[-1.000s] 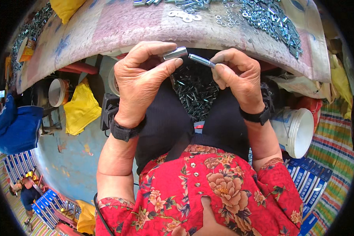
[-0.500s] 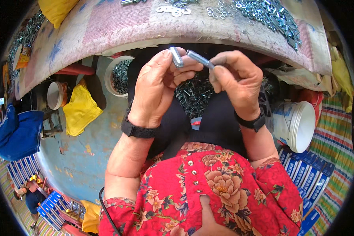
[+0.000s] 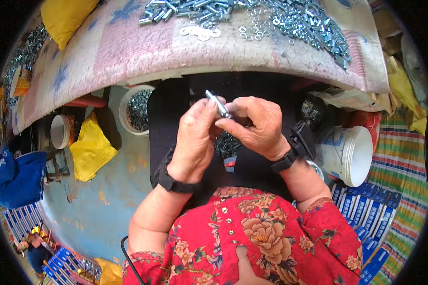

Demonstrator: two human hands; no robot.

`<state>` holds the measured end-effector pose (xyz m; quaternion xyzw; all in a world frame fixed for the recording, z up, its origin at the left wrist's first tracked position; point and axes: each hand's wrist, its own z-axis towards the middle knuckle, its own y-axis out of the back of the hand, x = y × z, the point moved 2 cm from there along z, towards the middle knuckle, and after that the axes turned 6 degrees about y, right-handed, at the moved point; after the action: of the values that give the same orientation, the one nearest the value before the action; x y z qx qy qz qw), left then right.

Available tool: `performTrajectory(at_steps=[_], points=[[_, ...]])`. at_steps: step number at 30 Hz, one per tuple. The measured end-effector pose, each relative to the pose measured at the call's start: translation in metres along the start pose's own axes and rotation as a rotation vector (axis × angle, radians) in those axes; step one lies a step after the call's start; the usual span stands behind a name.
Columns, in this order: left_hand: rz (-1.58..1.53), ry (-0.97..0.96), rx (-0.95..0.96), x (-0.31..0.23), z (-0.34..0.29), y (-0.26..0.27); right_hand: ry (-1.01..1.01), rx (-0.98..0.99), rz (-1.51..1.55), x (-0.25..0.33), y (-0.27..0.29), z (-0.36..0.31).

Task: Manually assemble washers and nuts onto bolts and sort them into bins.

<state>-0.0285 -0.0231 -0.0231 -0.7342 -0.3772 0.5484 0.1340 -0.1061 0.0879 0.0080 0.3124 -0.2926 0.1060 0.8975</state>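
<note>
Just above my lap, my left hand (image 3: 194, 135) pinches a shiny metal sleeve (image 3: 216, 102) between thumb and fingers. The sleeve is tilted, its far end pointing up and left. My right hand (image 3: 260, 124) is closed at the sleeve's near end, thumb and forefinger around the threaded bolt, which is mostly hidden by the fingers. Sleeve and bolt are in line and look joined; how deep the bolt sits cannot be seen. Below the hands, a heap of dark metal parts (image 3: 227, 145) lies between my legs.
A cloth-covered table (image 3: 128, 54) ahead bears a pile of metal sleeves (image 3: 314, 28), flat washers (image 3: 202, 32) and small rings (image 3: 252, 33). At left stand a tub of small parts (image 3: 138, 111) and a yellow cloth (image 3: 92, 147). A white bucket (image 3: 356, 156) lies at right by blue boxes (image 3: 366, 209).
The sleeve and the bolt, held apart before, are now brought together. Both hands have moved closer to each other and lower, nearer my body. The view has tilted, showing more of the table.
</note>
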Motion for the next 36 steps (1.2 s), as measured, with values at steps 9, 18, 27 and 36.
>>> performTrajectory(at_steps=[9, 18, 27, 36], points=[[-0.153, 0.168, 0.102, -0.013, -0.003, 0.005, -0.147, 0.021, 0.116, -0.036, 0.003, 0.048], [-0.15, 0.206, 0.064, -0.014, 0.0, 0.034, 0.036, 0.353, -0.433, -0.122, -0.014, 0.116], [-0.132, 0.25, 0.095, -0.005, 0.003, 0.039, 0.19, 0.234, -0.662, -0.117, -0.026, 0.111], [-0.089, 0.279, 0.071, 0.001, 0.005, 0.041, -0.037, 0.032, -0.511, -0.148, 0.048, 0.106]])
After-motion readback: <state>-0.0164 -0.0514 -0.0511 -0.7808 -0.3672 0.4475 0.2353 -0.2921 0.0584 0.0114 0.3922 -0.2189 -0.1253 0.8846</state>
